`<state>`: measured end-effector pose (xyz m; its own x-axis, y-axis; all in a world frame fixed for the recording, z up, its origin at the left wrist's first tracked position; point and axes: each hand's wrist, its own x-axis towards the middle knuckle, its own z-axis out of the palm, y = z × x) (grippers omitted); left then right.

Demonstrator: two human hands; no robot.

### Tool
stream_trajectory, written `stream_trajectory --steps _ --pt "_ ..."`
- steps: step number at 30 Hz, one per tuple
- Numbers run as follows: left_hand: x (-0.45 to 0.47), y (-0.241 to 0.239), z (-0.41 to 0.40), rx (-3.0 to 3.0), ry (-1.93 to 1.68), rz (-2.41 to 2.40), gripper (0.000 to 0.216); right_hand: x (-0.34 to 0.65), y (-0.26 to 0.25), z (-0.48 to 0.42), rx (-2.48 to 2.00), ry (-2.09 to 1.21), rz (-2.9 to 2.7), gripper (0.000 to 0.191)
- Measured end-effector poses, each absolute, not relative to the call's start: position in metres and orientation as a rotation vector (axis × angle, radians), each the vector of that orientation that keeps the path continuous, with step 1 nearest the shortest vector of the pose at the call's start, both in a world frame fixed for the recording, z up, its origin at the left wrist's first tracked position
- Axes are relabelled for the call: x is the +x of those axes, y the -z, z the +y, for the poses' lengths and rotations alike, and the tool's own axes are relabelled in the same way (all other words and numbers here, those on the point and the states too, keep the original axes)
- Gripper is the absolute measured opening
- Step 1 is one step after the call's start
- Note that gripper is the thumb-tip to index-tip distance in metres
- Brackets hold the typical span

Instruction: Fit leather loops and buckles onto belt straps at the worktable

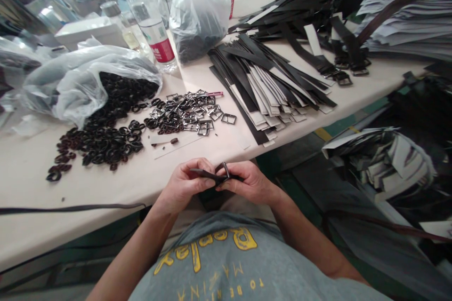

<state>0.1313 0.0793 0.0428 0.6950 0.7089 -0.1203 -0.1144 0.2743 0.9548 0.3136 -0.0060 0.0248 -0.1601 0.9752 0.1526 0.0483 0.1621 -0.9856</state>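
In front of my body, at the table's front edge, my two hands work close together. My left hand (187, 182) is closed on a dark belt strap (204, 175), pinched between thumb and fingers. A metal belt buckle (223, 172) stands tilted around the strap between both hands. My right hand (250, 182) is closed, its fingertips on the buckle and on the dark strap end beside it. Beyond my hands lie a heap of loose metal buckles (197, 114) and a pile of small dark belt loops (109, 146).
Dark and white strips (271, 84) lie fanned on the right of the table (169, 174). Behind are a bottle (151, 28), a plastic bag (197, 4), several buckled belts (339, 75) and stacked sheets (399, 14). A dark cord (70, 208) crosses the left front.
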Motion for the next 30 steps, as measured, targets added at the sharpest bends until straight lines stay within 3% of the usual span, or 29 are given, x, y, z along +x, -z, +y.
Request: stream_trajectory --steps 12,20,26,28,30 --pt "0.134 -0.037 0.080 1.953 -1.192 0.850 0.013 0.298 -0.032 -0.006 -1.436 -0.819 -1.515 0.023" --pt "0.128 -0.037 0.087 2.465 -1.319 0.687 0.011 0.276 -0.029 0.002 -1.373 -0.993 -1.079 0.025" --pt "0.123 -0.045 0.076 1.983 -1.064 0.628 0.018 0.284 -0.032 0.002 -1.375 -0.914 -1.162 0.024" --pt "0.121 -0.042 0.075 1.735 -0.996 0.712 0.009 0.286 -0.037 0.000 -1.397 -0.917 -1.235 0.021" --pt "0.117 -0.036 0.077 1.527 -0.875 0.744 0.031 0.287 -0.042 -0.002 -1.418 -0.935 -1.315 0.018"
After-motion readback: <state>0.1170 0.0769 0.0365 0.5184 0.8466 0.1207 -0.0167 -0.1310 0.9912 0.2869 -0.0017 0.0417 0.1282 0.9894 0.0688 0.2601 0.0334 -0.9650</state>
